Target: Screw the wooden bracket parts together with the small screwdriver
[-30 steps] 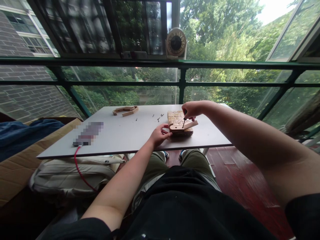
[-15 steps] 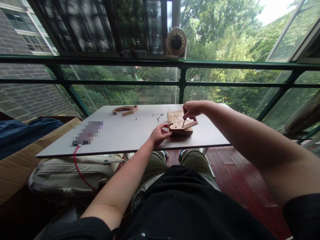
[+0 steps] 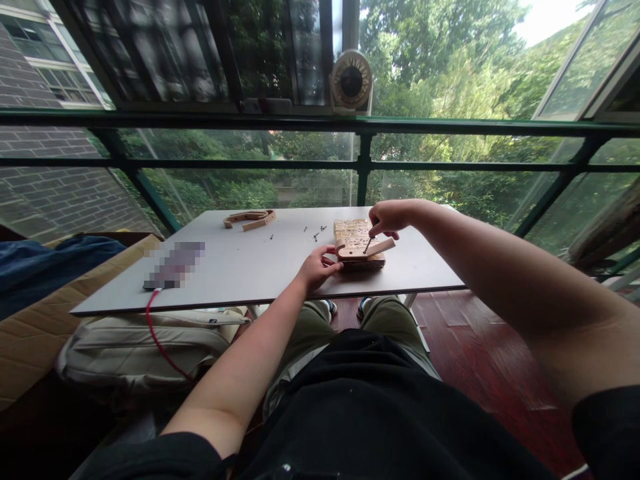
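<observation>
My right hand (image 3: 389, 217) is closed round the handle of a screwdriver (image 3: 369, 245), whose thin shaft slants down to a curved wooden piece (image 3: 356, 253). That piece has a rounded left end, a dark hole and an arm angled up to the right. It lies on the near edge of a wooden block (image 3: 351, 230) with a pitted, scratched top and dark front. My left hand (image 3: 318, 268) grips the left end of the curved piece, with fingers behind and thumb at the front near the block. The screwdriver's tip is too small to make out clearly.
Several loose screws (image 3: 316, 237) lie left of the block on the white table (image 3: 240, 267). Another curved wooden part (image 3: 250, 219) rests at the back left. A blurred-out phone-like thing (image 3: 175, 265) with a red cable (image 3: 156, 333) lies at the left edge. Green railings (image 3: 300, 165) stand behind.
My right hand has shifted slightly right, and the screwdriver leans a little more that way. My left hand stays in place on the wooden piece.
</observation>
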### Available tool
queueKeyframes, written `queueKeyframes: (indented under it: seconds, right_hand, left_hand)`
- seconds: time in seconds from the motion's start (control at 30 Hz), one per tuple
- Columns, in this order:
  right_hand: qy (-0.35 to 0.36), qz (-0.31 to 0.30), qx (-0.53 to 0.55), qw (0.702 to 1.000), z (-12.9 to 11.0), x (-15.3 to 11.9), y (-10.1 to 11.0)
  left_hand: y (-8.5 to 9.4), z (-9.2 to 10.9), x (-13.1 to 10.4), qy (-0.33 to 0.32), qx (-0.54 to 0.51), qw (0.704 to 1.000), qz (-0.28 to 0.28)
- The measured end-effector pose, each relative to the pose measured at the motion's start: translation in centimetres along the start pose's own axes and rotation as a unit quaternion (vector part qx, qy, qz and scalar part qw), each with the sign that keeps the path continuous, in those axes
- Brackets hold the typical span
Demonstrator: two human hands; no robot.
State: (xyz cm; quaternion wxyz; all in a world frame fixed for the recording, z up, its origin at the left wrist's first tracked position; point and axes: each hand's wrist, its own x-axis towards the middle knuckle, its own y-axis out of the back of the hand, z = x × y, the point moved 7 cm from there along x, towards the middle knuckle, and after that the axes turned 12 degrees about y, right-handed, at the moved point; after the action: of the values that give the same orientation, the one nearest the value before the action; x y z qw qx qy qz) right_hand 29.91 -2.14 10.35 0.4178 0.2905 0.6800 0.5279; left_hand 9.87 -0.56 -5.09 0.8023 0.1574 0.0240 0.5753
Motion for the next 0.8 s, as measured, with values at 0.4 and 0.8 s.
queueKeyframes:
  seconds: [0.4, 0.8]
  right_hand:
    - [-0.019, -0.004, 0.023, 1.0, 0.6, -0.7, -0.6]
    - [-0.001, 0.03, 0.035, 0.999, -1.8, 0.1, -0.1]
  left_hand:
    - [0.1, 0.1, -0.1, 0.001, 0.004, 1.0, 0.008]
    - [0.0, 0.2, -0.1, -0.002, -0.001, 1.0, 0.01]
